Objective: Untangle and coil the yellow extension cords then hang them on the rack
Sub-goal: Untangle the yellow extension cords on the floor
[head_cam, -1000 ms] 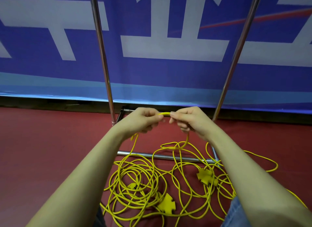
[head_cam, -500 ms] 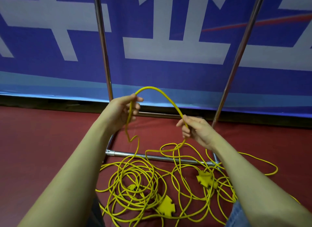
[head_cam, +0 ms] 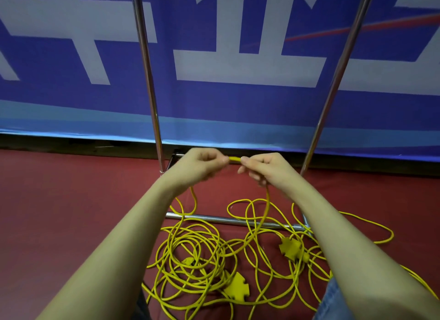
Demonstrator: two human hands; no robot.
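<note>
We have both hands up in front of the rack [head_cam: 152,100], close together, with a short stretch of yellow cord [head_cam: 234,159] bridged between them. The left hand [head_cam: 198,163] has its fingers curled round the cord, and so does the right hand [head_cam: 264,167], thumb and forefinger pinching it right at the gap. From each hand a strand drops away to the red floor [head_cam: 71,200].

Down there lies the bulk of the extension cords [head_cam: 197,255], a loose heap of overlapping loops draped across the rack's bottom bar [head_cam: 209,217], with one flat yellow socket block [head_cam: 235,290] near our knees and another [head_cam: 291,247] off to the right.

We read this as the coiling step, barely begun: no coil shows in either hand and nothing hangs on the visible uprights. Next we would want to draw out an even length for each loop, and watch for crossings in the heap snagging as the strand lifts.
</note>
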